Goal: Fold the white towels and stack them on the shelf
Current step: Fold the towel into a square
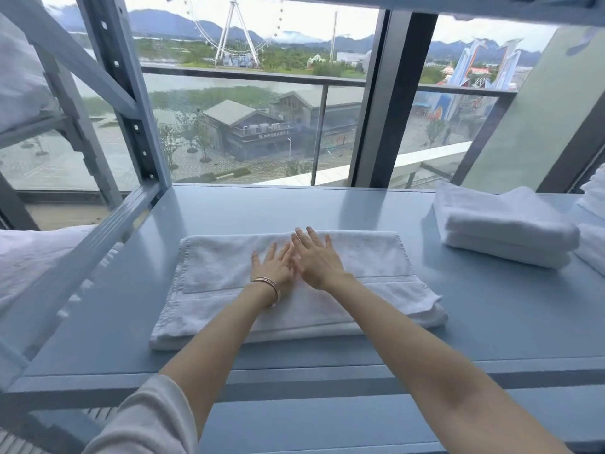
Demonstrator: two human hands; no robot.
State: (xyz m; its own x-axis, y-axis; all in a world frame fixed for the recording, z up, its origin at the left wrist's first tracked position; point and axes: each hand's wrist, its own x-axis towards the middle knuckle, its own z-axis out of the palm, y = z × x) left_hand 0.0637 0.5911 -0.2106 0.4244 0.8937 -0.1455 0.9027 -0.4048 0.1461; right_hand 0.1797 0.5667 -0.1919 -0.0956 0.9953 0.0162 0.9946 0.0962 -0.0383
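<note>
Your left hand (273, 268) and right hand (316, 260) lie flat, fingers straight and overlapping, pressing the middle of the half-folded white towel (294, 290) on the shelf (229, 208). It looks soft, light and limp, so you should probably pinch both corners of one short edge. A folded stack (504, 231) sits well apart at right.

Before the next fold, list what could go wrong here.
1. The towel under both flat hands, left hand and right hand, has uneven layers at its right end; folding now may lock that in.
2. Its near edge lies close to the shelf front, so a pull could drag it off.
3. The folded stack may get knocked.
</note>
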